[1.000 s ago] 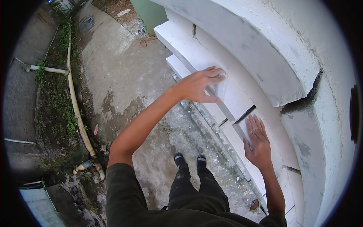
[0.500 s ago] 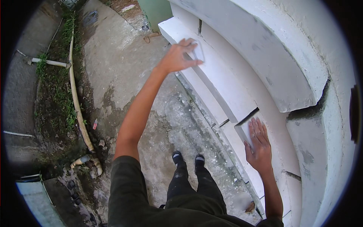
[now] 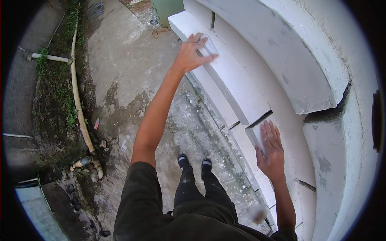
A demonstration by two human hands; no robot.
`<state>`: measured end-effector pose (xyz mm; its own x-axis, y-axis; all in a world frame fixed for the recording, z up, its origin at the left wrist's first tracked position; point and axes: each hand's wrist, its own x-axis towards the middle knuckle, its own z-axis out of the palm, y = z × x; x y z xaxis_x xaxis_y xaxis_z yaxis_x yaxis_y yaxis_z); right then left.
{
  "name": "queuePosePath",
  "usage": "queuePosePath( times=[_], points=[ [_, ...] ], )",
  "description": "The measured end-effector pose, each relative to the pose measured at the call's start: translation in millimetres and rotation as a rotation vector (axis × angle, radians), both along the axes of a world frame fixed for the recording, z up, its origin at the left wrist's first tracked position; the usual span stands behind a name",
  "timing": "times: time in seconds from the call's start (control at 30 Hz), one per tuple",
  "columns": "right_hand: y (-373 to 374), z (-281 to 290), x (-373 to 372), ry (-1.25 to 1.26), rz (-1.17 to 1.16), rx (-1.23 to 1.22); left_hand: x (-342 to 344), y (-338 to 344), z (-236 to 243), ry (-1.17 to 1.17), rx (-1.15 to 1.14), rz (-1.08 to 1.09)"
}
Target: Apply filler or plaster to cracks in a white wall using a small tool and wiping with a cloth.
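My left hand (image 3: 191,54) grips a flat, pale rectangular pad, like a sanding block (image 3: 208,45), between thumb and fingers. It presses the pad against the top and front edge of a long white ledge (image 3: 241,90), close to its far end. Nearer to me, beyond a dark gap in the ledge, my right hand (image 3: 272,150) lies with its fingers stretched out over the end of a lower white block (image 3: 254,134). Nothing shows in that hand; its palm is hidden.
Above the ledge, a thick grey-white slab (image 3: 281,60) juts out from the wall. A green panel (image 3: 169,12) stands beyond the ledge's far end. Left of the concrete floor (image 3: 128,60), a long pipe (image 3: 75,80) runs along weeds. A brown sandal-like item (image 3: 161,31) lies near the panel.
The scene has shifted slightly up and left in view. My left hand keeps the pad near the ledge's far end, its angle slightly turned. My right hand stays on the lower block.
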<state>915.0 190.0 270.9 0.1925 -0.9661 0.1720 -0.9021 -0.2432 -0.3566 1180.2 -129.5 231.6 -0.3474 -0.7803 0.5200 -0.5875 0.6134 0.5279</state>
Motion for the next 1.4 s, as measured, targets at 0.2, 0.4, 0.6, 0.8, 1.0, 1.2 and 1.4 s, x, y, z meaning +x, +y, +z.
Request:
queuePosePath(
  times=[0.2,0.4,0.6,0.8,1.0,1.2,1.4],
  points=[
    [10,1,-11,0.029,-0.031,-0.001,-54,91,-3,0.034,-0.100,-0.514],
    [2,-5,-5,0.006,-0.007,-0.023,-47,71,-5,-0.109,-0.139,0.003],
    [3,-5,-11,0.018,-0.027,-0.020,-64,118,7,-0.008,-0.106,-0.304],
    [9,-9,-16,-0.126,-0.054,-0.043,-114,167,-7,0.056,-0.032,-0.320],
    [9,-5,-9,-0.288,-0.109,-0.110,-79,114,8,-0.109,-0.037,0.043],
    [10,-11,-22,-0.299,-0.180,-0.159,-112,191,-9,0.022,-0.145,-0.256],
    [6,-10,-10,-0.310,-0.141,-0.212,-99,143,13,0.003,0.063,-0.159]
  ],
)
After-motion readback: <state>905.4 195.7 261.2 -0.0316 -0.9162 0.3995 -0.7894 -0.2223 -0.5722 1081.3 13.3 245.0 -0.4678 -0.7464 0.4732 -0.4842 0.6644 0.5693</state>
